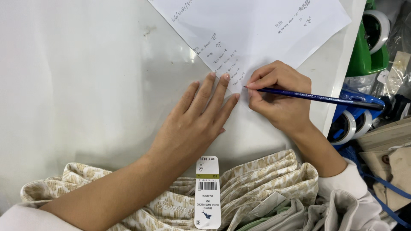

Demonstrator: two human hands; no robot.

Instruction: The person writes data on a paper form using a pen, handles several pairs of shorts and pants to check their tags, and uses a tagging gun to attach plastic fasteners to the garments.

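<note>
My left hand [192, 117] lies flat on the white table [77, 85], fingers together, their tips pressing the lower corner of a white handwritten sheet of paper [257, 30]. My right hand [278, 98] grips a blue pen [317, 97] whose tip rests on that sheet just right of my left fingertips. Both forearms reach over a folded beige-and-white patterned garment [261, 179] at the table's near edge. A white hang tag with a barcode [207, 192] lies on the garment below my left wrist.
Past the table's right edge stand a green tape dispenser [368, 51] and a blue one with white tape rolls [349, 126]. Brown cardboard and beige fabric [394, 154] lie at the far right. Light green fabric [261, 214] shows under the garment.
</note>
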